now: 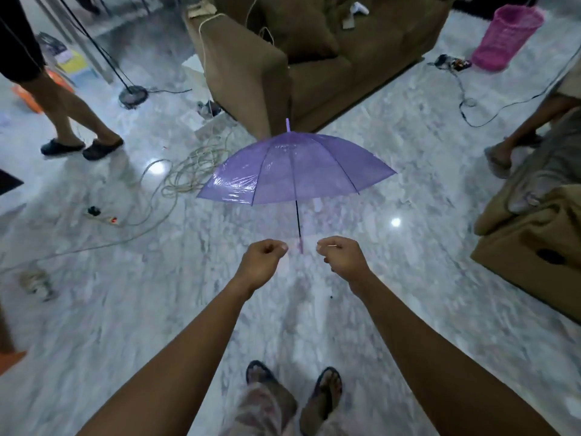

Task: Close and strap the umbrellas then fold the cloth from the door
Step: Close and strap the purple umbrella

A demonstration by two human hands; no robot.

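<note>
Marble floor [125, 309] held an open purple umbrella [292, 171], its handle [301, 247] between both hands. The left hand [262, 259] was clenched empty. The right hand [344, 256] was curled, its grasp unclear.

Both forearms are bare up from the left hand [264, 259] and right hand [343, 258]. Loose trousers [264, 407] show a faded, mottled grey-pink pattern, and the feet wear dark open-toed sandals [327, 377] with wide straps.

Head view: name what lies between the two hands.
In the head view, the handle tip of the purple umbrella lies between the left hand and right hand, over marble floor; neither visibly touches it.
</note>
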